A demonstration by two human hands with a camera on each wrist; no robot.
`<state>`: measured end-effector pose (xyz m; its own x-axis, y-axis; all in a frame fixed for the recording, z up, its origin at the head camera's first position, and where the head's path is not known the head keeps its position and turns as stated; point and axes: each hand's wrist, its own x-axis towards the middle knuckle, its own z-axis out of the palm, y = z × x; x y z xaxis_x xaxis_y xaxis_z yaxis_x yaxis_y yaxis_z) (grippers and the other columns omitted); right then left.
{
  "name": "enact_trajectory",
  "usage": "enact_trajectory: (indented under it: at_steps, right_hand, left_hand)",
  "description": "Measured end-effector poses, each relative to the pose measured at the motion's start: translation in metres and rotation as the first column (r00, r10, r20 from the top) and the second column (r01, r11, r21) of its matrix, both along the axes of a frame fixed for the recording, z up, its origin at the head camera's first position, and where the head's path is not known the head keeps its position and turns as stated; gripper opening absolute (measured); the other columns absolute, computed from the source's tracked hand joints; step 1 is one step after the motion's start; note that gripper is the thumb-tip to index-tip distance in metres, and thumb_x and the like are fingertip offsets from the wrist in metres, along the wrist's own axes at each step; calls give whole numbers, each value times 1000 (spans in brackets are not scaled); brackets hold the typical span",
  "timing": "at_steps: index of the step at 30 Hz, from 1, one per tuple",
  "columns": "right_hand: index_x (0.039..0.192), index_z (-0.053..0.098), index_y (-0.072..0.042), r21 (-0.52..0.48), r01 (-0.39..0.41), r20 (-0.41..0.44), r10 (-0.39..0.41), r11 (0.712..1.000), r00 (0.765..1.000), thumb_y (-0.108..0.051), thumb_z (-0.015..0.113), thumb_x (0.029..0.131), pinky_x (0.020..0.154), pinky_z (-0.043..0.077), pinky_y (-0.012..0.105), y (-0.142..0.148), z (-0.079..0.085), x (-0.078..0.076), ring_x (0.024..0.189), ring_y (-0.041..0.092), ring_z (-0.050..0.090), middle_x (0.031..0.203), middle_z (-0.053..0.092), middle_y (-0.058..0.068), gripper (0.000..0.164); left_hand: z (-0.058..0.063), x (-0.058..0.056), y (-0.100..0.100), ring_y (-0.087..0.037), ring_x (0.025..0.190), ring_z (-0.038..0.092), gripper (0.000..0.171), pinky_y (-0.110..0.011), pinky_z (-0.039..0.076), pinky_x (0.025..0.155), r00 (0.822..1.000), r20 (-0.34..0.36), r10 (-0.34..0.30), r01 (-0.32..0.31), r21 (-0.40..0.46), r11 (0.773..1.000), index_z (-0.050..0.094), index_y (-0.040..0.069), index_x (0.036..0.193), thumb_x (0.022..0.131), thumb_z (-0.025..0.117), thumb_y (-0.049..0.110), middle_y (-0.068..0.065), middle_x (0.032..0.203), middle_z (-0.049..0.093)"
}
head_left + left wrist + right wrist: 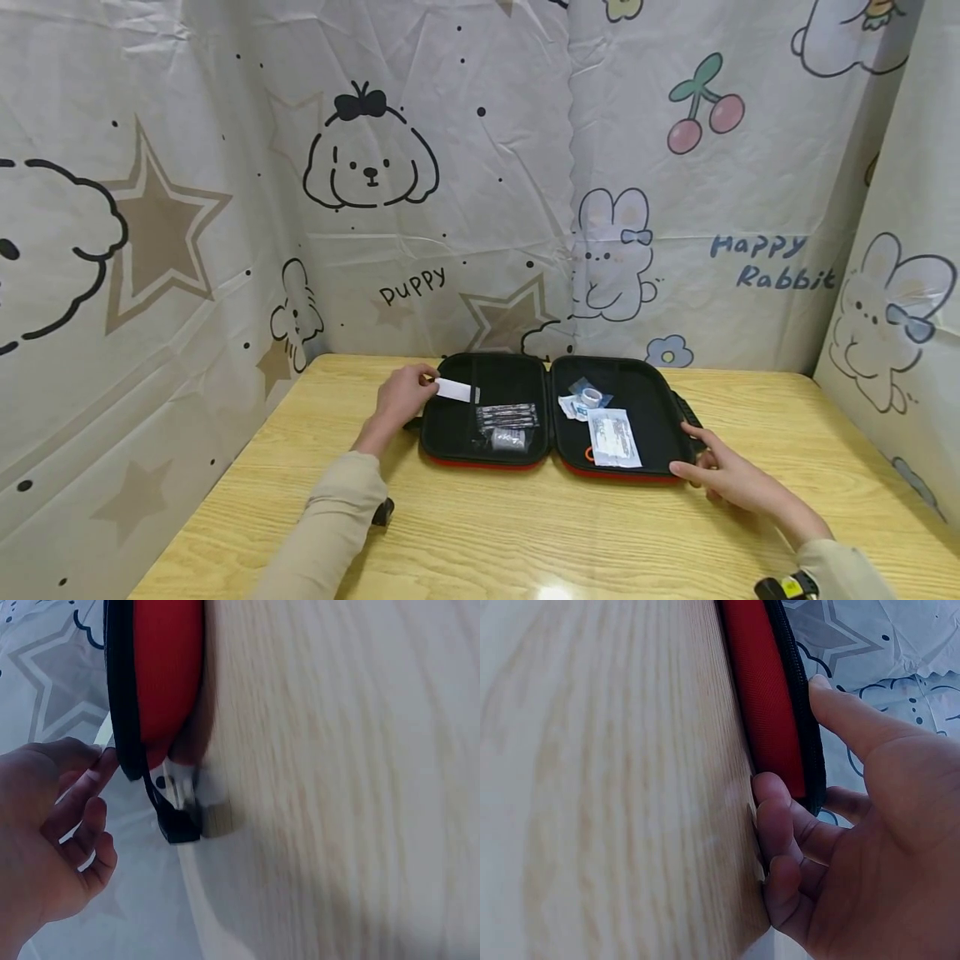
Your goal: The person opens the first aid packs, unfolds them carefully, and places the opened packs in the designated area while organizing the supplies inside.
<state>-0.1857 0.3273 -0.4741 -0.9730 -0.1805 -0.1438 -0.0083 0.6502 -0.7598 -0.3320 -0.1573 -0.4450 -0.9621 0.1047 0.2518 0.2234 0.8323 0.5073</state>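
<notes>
Two hands work the open case (pixel 652 412) at lower centre of the frame: your left hand (pixel 403 395) pinches the white strip (pixel 454 390); your right hand (pixel 726 472) grips the case's right rim. Moving the strip askew could snag it on the strap (pixel 474 375); tilting the rim could slide loose contents. Left half: strip, wrapped sticks (pixel 507 416), bagged roll (pixel 508 440). Right half: white packet (pixel 615 437), small white ring (pixel 592 397), orange loop (pixel 589 454).

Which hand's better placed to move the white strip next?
Left, most likely: the left hand pinches the white strip over the left half of the open case. The right hand grips the case's near right corner, across the case from the strip.
</notes>
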Motion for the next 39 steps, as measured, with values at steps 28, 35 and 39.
enact_trajectory:
  at_steps: [28,35,39]
  right_hand:
    - [157,9,-1,-23,2,-8,-3,1000,1000,-33,66,96,54,41,26,-1,-1,0,59,15,48,81,55,9,89]
    - [157,9,0,-30,-9,-16,9,1000,1000,-32,65,96,54,40,27,0,-1,1,60,16,47,82,55,10,88]
    - [157,10,-2,-22,1,-6,-2,1000,1000,-32,65,96,54,40,26,0,0,1,60,16,48,82,55,9,88]
  left_hand:
    - [-9,-6,61,-15,70,58,31,-35,48,68,991,18,-133,134,-176,975,69,18,126,95,62,19,-1,84,70]
    - [-4,-6,59,-13,66,54,34,-30,42,61,979,22,-200,198,-303,932,68,23,129,95,63,21,4,79,67]
    - [-1,-7,58,-15,71,59,31,-32,46,62,983,-17,-180,164,-343,925,71,21,124,93,64,20,2,83,70]
